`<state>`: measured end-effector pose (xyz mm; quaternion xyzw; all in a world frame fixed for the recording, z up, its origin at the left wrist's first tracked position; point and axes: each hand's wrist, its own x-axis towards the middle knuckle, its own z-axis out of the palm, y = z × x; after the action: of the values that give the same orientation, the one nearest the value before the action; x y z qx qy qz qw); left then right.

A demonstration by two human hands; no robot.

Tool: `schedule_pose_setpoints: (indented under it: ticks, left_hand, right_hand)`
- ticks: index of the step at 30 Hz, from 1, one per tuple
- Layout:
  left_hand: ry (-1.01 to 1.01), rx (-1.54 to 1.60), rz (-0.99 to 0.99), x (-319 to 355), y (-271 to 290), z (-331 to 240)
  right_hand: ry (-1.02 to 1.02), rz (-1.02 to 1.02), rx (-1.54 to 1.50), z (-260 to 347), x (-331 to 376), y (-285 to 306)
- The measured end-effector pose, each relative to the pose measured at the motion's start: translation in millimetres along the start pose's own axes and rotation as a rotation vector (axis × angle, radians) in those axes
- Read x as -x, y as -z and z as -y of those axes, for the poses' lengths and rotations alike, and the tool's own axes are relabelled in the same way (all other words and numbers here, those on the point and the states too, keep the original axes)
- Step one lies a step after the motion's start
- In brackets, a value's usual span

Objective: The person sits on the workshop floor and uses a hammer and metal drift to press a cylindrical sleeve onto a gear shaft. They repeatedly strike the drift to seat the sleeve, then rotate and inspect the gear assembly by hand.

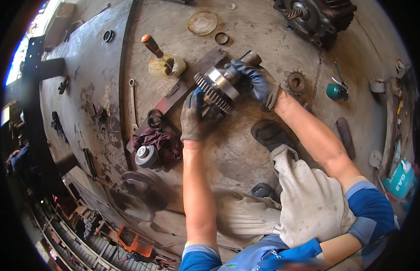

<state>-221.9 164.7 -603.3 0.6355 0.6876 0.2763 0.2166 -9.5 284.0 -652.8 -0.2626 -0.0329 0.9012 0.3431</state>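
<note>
Both my hands wear dark, stained work gloves and hold a metal gear shaft point(224, 82) between them, tilted above the concrete floor. It has a wide toothed gear and a shiny smooth collar. My left hand point(192, 118) grips it at the lower left, under the gear teeth, with its fingertips partly hidden. Around the upper right part, my right hand point(256, 82) is wrapped beside the shaft's thick end. Beneath the work runs a rusty red steel bar point(167, 103). A dark ring point(154, 119) lies at its lower end, near a maroon rag point(164, 142) and a smaller gear point(147, 156).
An orange-handled screwdriver point(152, 46) stands in a yellowish tub point(177, 66). A wrench point(132, 101) lies along the steel plate point(94, 86) at left. Far right sits a gear housing point(305, 20); nearer are a sprocket point(296, 82) and a green container point(334, 91).
</note>
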Motion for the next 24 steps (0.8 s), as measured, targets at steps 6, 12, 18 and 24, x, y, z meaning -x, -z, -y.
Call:
schedule_pose_setpoints:
  ticks: [6, 12, 18, 24]
  left_hand:
    - [-0.004, -0.021, -0.059, -1, -3, -5]
    - [-0.018, -0.019, -0.068, 0, -4, -4]
    - [-0.004, -0.011, -0.032, 4, -3, -1]
    - [0.089, 0.107, 0.007, 13, 1, 7]
  right_hand:
    - [-0.015, 0.000, 0.042, 4, -11, 15]
    - [0.003, 0.019, 0.049, 4, -11, 18]
    - [0.065, 0.002, 0.201, 2, -1, 5]
    - [0.210, 0.194, 0.456, 1, 11, -14]
